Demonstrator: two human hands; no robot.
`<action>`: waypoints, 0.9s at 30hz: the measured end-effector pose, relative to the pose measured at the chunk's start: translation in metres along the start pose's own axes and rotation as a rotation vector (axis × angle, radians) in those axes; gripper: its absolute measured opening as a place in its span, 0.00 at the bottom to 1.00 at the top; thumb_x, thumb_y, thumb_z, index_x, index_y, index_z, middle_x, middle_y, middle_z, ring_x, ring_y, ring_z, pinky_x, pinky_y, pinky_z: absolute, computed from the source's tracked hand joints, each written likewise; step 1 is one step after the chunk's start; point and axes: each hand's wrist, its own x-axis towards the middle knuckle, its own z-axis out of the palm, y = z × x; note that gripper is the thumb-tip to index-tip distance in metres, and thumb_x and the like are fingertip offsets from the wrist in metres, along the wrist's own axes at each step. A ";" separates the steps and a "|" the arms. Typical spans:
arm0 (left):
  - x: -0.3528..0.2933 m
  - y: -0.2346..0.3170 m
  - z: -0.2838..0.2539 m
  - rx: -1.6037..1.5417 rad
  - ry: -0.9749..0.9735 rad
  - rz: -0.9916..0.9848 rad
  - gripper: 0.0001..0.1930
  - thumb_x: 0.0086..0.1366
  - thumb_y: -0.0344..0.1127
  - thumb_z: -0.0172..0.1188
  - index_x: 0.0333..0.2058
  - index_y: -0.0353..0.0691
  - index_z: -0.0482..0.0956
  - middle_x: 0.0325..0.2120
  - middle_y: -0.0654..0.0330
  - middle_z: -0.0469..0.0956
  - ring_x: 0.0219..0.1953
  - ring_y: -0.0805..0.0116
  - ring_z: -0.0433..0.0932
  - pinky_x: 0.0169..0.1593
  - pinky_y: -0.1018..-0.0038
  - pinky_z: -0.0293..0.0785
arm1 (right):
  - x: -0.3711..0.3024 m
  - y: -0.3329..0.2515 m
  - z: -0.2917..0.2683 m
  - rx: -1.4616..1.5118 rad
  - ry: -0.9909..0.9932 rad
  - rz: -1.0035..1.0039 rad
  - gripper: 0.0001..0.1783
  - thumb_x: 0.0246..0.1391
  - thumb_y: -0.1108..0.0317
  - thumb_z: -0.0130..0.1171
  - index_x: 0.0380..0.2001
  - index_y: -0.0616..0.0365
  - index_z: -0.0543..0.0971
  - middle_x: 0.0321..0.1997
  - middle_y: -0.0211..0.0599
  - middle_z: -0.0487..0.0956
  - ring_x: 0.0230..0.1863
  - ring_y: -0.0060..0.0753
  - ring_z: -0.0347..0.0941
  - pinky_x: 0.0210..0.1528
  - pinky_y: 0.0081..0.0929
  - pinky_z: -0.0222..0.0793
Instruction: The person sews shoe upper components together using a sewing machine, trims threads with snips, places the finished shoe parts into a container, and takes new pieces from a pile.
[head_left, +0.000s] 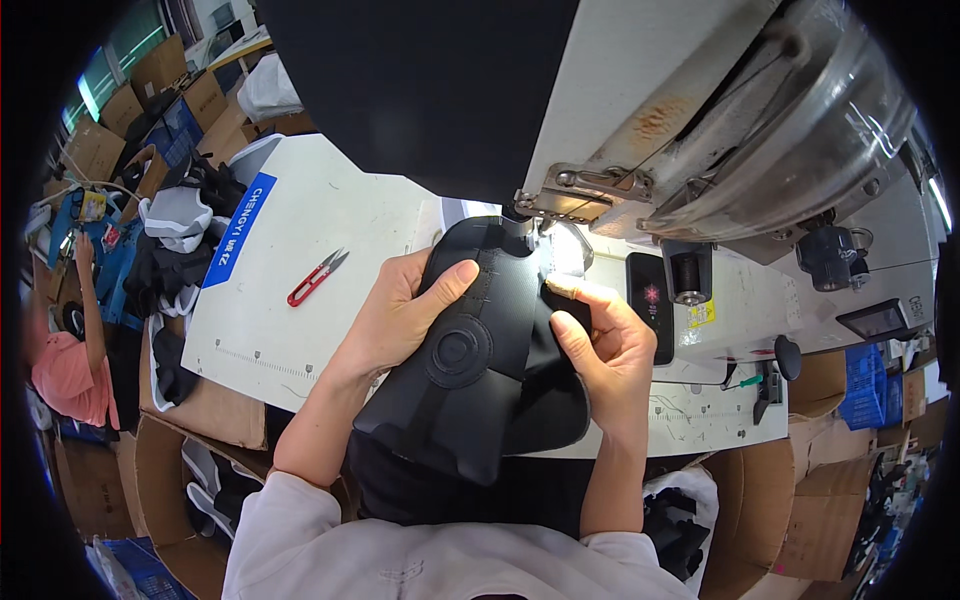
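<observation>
A black shoe upper (455, 350) with a round stitched patch lies under the head of a sewing machine (620, 150), its far end close to the lit needle area. My left hand (415, 305) is closed on its left side, with the thumb on top and the other fingers hidden underneath. At the right edge, my right hand (605, 345) pinches the upper between thumb and forefinger near the needle. The forefinger wears a pale wrap at its tip. The needle's tip is hard to make out in the glare.
Red thread snips (317, 278) lie on the white table (290, 355) at left. A dark phone (650, 305) rests right of the machine head. Cardboard boxes (745, 510) flank me, with grey and black pieces (180, 215) piled left. A person in pink (75, 375) works at far left.
</observation>
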 end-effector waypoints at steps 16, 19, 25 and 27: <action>-0.058 0.073 -0.002 1.232 -0.779 0.689 0.38 0.51 0.68 0.60 0.57 0.53 0.78 0.65 0.43 0.62 0.71 0.43 0.52 0.69 0.40 0.46 | -0.012 -0.011 -0.012 0.031 -0.095 0.019 0.10 0.62 0.78 0.56 0.47 0.66 0.77 0.46 0.37 0.81 0.49 0.22 0.75 0.54 0.22 0.70; -0.059 0.053 -0.003 0.903 -0.689 0.675 0.27 0.65 0.59 0.54 0.54 0.46 0.79 0.58 0.46 0.72 0.67 0.46 0.63 0.69 0.42 0.49 | -0.011 -0.017 -0.004 -0.242 -0.008 -0.131 0.08 0.62 0.78 0.55 0.43 0.63 0.79 0.42 0.32 0.82 0.39 0.16 0.73 0.42 0.14 0.67; -0.066 0.036 -0.002 0.637 -0.136 0.968 0.19 0.71 0.44 0.52 0.44 0.30 0.77 0.41 0.45 0.82 0.47 0.49 0.82 0.55 0.52 0.76 | -0.007 -0.026 -0.010 -0.492 -0.067 -0.307 0.11 0.57 0.82 0.55 0.40 0.61 0.83 0.29 0.36 0.77 0.29 0.22 0.69 0.30 0.20 0.61; -0.067 0.034 0.001 0.659 -0.127 0.999 0.18 0.68 0.43 0.55 0.42 0.30 0.77 0.37 0.46 0.83 0.44 0.49 0.83 0.51 0.55 0.80 | -0.011 -0.023 -0.011 -0.732 -0.135 -0.320 0.17 0.51 0.83 0.57 0.41 0.52 0.83 0.26 0.42 0.67 0.22 0.36 0.65 0.25 0.29 0.58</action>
